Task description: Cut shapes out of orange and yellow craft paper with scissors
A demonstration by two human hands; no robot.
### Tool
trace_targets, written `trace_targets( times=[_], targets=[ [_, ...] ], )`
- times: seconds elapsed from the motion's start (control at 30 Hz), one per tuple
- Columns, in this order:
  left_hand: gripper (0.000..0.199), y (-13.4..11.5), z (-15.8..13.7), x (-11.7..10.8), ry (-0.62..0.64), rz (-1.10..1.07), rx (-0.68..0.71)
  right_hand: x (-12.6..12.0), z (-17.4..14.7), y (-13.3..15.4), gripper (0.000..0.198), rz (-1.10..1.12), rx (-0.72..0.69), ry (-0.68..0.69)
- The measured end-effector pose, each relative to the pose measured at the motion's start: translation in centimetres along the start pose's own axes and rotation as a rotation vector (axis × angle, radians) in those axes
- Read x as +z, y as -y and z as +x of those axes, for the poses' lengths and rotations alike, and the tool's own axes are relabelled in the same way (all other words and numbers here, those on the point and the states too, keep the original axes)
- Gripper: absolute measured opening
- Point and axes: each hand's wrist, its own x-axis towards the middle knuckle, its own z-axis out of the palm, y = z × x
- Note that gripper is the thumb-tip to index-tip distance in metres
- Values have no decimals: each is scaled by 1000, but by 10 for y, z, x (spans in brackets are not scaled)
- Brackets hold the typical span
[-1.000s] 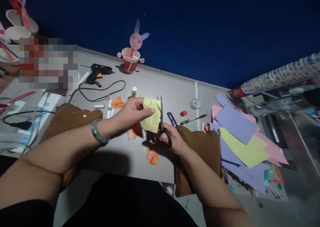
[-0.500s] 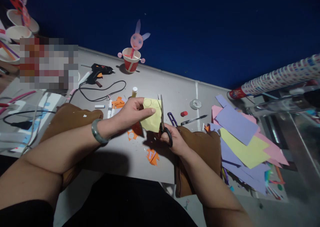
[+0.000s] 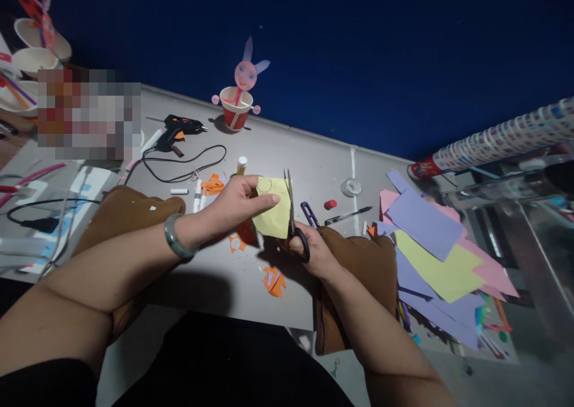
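Observation:
A small sheet of yellow paper (image 3: pixel 273 217) with circles drawn near its top is pinched in my left hand (image 3: pixel 244 201), thumb on the front. My right hand (image 3: pixel 314 253) is closed round the black handles of a pair of scissors (image 3: pixel 292 207). The blades point away from me and lie along the paper's right edge, a little apart at the tips. Below the hands, orange paper scraps (image 3: pixel 273 281) rest on the grey table (image 3: pixel 269 309). Just right of the scissors lies a purple-handled tool (image 3: pixel 309 214).
A black glue gun (image 3: pixel 177 131) with its looped cable lies at the back left, beside a rabbit-decorated paper cup (image 3: pixel 235 111). To the right are a pen (image 3: pixel 348 215), a red cap (image 3: pixel 330 204), a tape roll (image 3: pixel 351 186), coloured paper sheets (image 3: pixel 426 222) and stacked cups (image 3: pixel 502 135).
The scissor blades have parted slightly at the tips and shifted against the paper's right edge. My left hand keeps its hold in nearly the same place.

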Motion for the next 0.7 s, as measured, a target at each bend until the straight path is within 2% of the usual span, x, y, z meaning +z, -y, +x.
trace_targets(
  times=[0.43, 0.7],
  targets=[
    [29, -3, 0, 2, -13, -16, -26, 2, 0, -3, 57, 51, -40, 14],
    [31, -2, 1, 1, 6, -17, -6, 2, 0, -6, 57, 84, -17, 13]
  ],
)
